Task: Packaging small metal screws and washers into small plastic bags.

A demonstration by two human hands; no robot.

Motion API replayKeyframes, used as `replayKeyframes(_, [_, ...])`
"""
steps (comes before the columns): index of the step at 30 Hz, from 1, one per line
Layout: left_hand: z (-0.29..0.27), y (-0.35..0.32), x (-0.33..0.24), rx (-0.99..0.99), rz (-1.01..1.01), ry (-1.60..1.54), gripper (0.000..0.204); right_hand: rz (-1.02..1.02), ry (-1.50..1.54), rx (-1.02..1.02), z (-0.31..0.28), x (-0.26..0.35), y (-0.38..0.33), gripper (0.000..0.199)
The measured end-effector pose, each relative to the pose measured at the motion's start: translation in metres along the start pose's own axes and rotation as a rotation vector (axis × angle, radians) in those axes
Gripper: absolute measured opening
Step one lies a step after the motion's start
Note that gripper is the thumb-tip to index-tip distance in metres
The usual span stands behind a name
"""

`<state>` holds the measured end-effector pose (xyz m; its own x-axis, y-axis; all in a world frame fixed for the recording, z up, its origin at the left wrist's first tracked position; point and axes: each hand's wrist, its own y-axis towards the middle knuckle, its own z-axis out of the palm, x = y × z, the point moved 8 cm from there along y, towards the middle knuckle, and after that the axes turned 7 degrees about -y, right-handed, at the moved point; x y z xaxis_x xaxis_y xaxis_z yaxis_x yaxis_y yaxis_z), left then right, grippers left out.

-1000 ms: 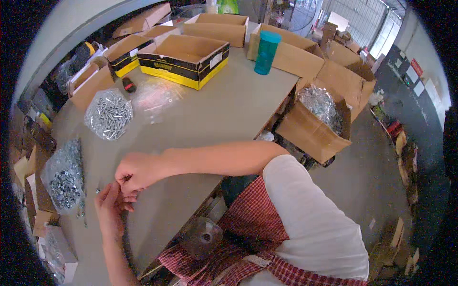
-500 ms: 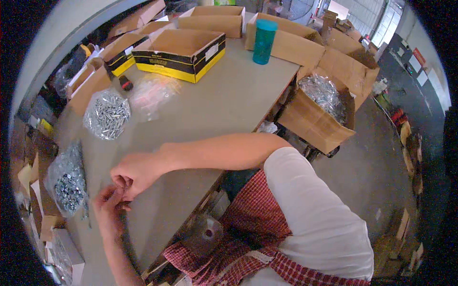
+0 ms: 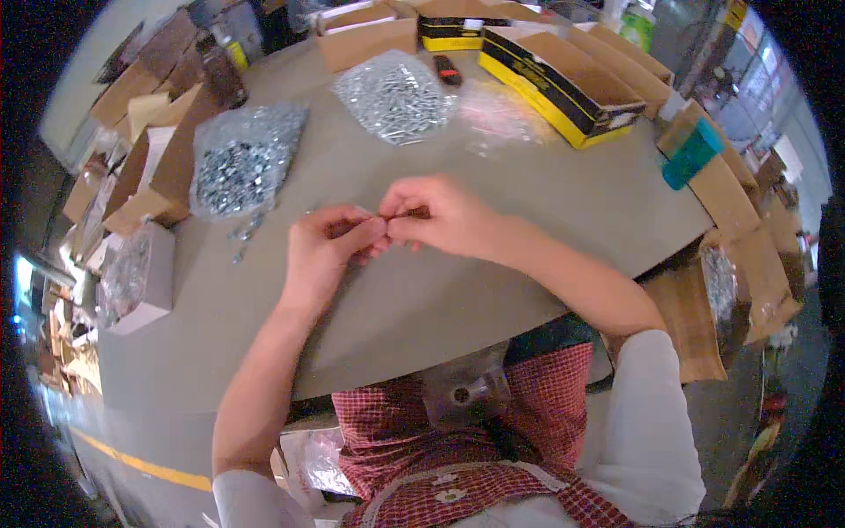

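Observation:
My left hand [image 3: 324, 253] and my right hand [image 3: 437, 214] meet fingertip to fingertip above the grey table [image 3: 422, 299]. Both pinch a small dark metal part [image 3: 387, 225] between them; it is too small to identify. A clear bag of small silvery fasteners [image 3: 239, 161] lies just left of my left hand, with a few loose pieces [image 3: 246, 231] spilled beside it. A second clear bag of silvery screws [image 3: 393, 95] lies farther back.
A yellow and black cardboard box [image 3: 563, 84] stands open at the back right, a teal cup [image 3: 691, 154] at the right edge. Brown cartons [image 3: 158, 167] crowd the left side, and an empty clear bag [image 3: 497, 114] lies near the yellow box. A box of fasteners [image 3: 731, 290] sits below the table's right edge.
The view has swung round, so the table now appears turned. My hands stay together, working on the small part, and now sit near the middle of the picture.

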<state>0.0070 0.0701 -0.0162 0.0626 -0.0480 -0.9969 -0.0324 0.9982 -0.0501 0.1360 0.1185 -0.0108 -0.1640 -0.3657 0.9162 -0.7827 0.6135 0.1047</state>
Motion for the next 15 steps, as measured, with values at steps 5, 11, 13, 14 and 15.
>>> replayKeyframes(5, [-0.005,-0.004,-0.006,0.000,0.050,0.044,0.011,-0.015,-0.067,-0.051,0.001,0.008,0.002,0.010])
replayKeyframes(11, [-0.005,-0.001,-0.003,0.006,0.061,0.001,0.010,-0.078,-0.179,-0.168,-0.004,0.009,0.001,0.011])
replayKeyframes(13, [-0.006,0.000,-0.001,-0.013,0.059,0.013,0.009,-0.119,-0.235,-0.185,-0.005,0.013,0.000,0.012])
replayKeyframes(14, [-0.007,0.001,0.001,-0.020,0.085,-0.082,0.006,-0.133,-0.275,-0.178,-0.003,0.017,-0.001,0.013])
replayKeyframes(15, [-0.009,0.001,0.002,-0.026,0.111,-0.177,0.005,-0.148,-0.314,-0.171,0.000,0.021,-0.002,0.015])
